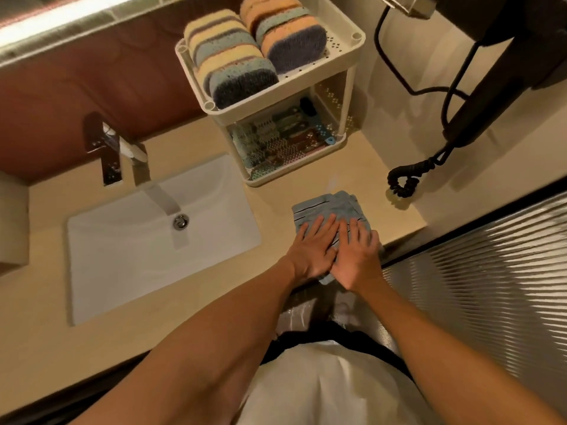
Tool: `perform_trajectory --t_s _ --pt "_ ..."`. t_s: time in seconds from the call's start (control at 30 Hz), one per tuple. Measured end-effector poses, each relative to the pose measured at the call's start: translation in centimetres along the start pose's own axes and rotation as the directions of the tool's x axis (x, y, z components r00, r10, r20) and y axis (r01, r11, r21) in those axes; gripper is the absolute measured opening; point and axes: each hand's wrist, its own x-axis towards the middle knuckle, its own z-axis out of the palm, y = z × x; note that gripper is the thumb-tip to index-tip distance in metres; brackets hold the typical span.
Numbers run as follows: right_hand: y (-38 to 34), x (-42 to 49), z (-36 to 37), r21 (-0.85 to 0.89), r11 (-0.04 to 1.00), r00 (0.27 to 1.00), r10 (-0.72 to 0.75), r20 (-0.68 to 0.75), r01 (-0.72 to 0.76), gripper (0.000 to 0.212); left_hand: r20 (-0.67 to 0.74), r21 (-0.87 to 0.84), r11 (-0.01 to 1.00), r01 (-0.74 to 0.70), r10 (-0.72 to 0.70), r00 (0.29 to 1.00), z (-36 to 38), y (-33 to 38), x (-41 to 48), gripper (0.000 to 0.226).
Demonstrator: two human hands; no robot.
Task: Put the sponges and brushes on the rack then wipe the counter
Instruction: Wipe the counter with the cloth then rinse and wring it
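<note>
Worktop (371, 191): the front edge runs just beneath both wrists, and the right end edge lies near the right hand (357, 259), on its outer side. Bare surface is open ahead of the fingertips up to the rack (285, 84), and left of the fingers up to the sink (122, 259) rim. A coiled cord (405, 182) rests ahead and right of the fingers, apart from the cloth (331, 207).

The left hand (311, 251) and right hand lie side by side, touching, palms down on the cloth. All fingers are straight and slightly spread, pressing the cloth flat; nothing is gripped. The cloth extends beyond the fingertips.

Sponges (233, 62) stand on the rack's upper tier and brushes (276, 139) lie on its lower tier, both well ahead of the fingertips
</note>
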Motion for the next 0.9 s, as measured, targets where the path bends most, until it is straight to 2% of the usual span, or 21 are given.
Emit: perform_trajectory --t_s 0.13,0.33,0.57,0.73,0.9 --pt "-5.0 -0.7 -0.9 -0.083 0.99 0.993 -0.106 0.054 0.11 0.087 -0.044 -0.069 0.996 0.053 -0.056 0.997 0.4 -3.9 -4.3 0.061" --pt "-11.2 -2.2 -1.2 -0.147 0.972 0.981 -0.171 0.088 0.183 0.081 -0.051 -0.096 0.991 0.09 -0.095 0.994 0.5 -8.4 -9.2 0.058" --pt "-19.2 -4.6 -0.2 -0.096 0.957 0.96 -0.268 0.076 0.275 0.067 -0.123 -0.043 0.996 0.081 -0.085 0.989 1.9 -14.8 -16.6 0.058" --pt "-24.1 -6.1 0.7 -0.062 0.933 0.935 -0.354 0.026 0.355 0.064 -0.184 -0.078 0.981 0.178 -0.19 0.964 3.1 -17.7 -21.2 0.058" --pt "-25.4 -6.2 0.5 -0.036 0.885 0.886 -0.464 0.014 0.464 0.064 -0.226 -0.093 0.975 0.201 -0.217 0.95 4.2 -19.4 -23.0 0.058"
